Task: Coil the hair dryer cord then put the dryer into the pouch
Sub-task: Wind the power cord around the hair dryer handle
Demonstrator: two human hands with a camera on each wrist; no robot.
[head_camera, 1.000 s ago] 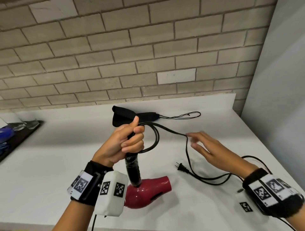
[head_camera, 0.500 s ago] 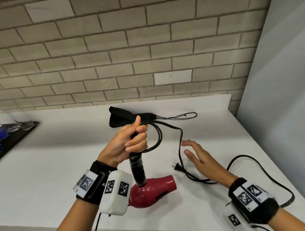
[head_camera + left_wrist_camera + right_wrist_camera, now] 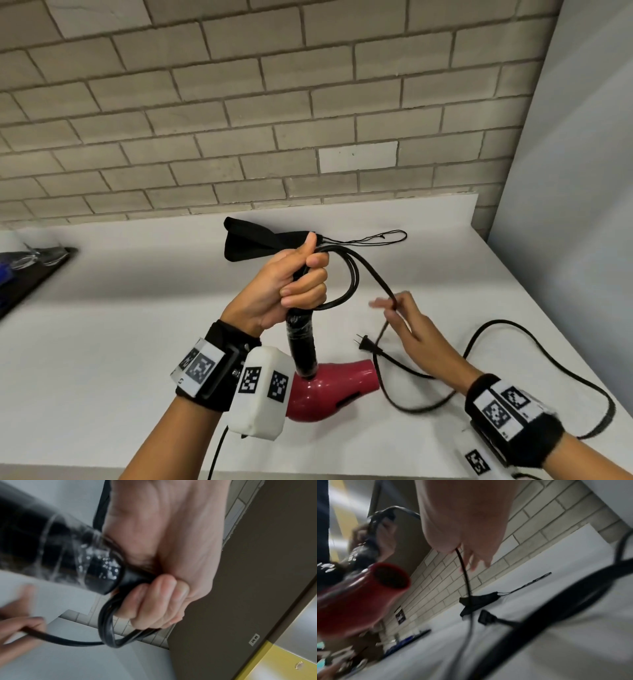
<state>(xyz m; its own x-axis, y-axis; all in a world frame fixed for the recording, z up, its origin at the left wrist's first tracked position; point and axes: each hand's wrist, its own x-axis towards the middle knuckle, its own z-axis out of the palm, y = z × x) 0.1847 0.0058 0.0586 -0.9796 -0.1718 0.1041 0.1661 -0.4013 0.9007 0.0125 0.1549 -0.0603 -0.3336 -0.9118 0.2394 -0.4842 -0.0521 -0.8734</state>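
Bare counter (image 3: 113, 342) lies open to the left of the hands. To the right, loose cord (image 3: 534, 363) loops over the surface, its plug (image 3: 364, 343) lying just beside the dryer (image 3: 329, 390). The pouch (image 3: 253, 245) lies at the back near the brick wall (image 3: 239, 120), and a dark tray (image 3: 30, 270) takes the far left edge.

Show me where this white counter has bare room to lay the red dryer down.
Bare: the white counter between the dark tray and left hand. Crowded: right side, where the black cord and plug sprawl; the black pouch takes the back.
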